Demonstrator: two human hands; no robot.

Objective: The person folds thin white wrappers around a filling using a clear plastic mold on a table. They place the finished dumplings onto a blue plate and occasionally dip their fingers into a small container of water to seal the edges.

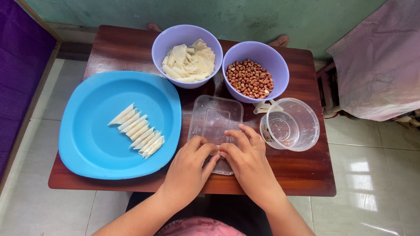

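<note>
My left hand [189,167] and my right hand [248,159] meet fingertip to fingertip over the near end of a clear rectangular plastic lid [214,118] on the table. Their fingers are pinched on something small between them, which is hidden. Left of my hands, a large blue plate [87,144] carries a slanted row of several folded white wrappers [138,130]. At the back stand a lilac bowl of flat white wrapper pieces [189,61] and a lilac bowl of peanuts [251,78].
A clear round plastic container [291,124] with a smaller clear cup inside sits right of the lid. The dark wooden table [306,175] is small, tiled floor around it. A pink cloth [380,61] covers something at right. Toes show beyond the far edge.
</note>
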